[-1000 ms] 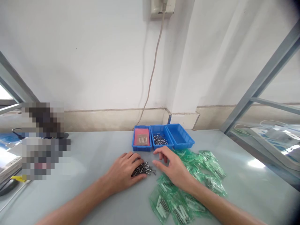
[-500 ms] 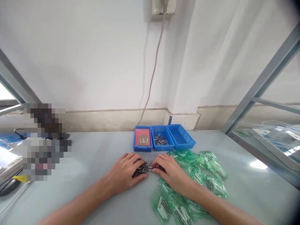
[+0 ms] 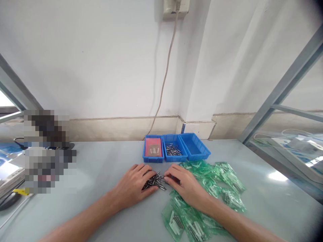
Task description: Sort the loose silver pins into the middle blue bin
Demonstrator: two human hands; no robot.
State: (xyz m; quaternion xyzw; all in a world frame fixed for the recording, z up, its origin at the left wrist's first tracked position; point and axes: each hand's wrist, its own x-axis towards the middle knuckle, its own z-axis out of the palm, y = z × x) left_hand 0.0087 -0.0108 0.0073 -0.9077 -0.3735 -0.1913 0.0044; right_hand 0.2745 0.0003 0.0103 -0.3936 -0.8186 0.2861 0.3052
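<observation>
A small pile of metal pins (image 3: 155, 180) lies on the grey table between my two hands. My left hand (image 3: 135, 186) rests flat on the pile's left side, fingers spread over the pins. On the right side, my right hand (image 3: 185, 188) has its fingers curled inward and its fingertips touch the pins. Whether the fingertips pinch a pin is hidden. Under and beside my right forearm lies a heap of green plastic bags (image 3: 209, 195) holding pins.
Three blue trays stand at the back: the left (image 3: 152, 158) with a pink sheet, the middle (image 3: 174, 157) with loose pins, the right (image 3: 202, 155) bare inside. A cable hangs down the wall (image 3: 164, 77). A metal frame (image 3: 280, 94) rises at right; blurred clutter sits far left.
My right hand has come down and left from its raised, spread pose and curled its fingers onto the pin pile. My left hand has hardly moved.
</observation>
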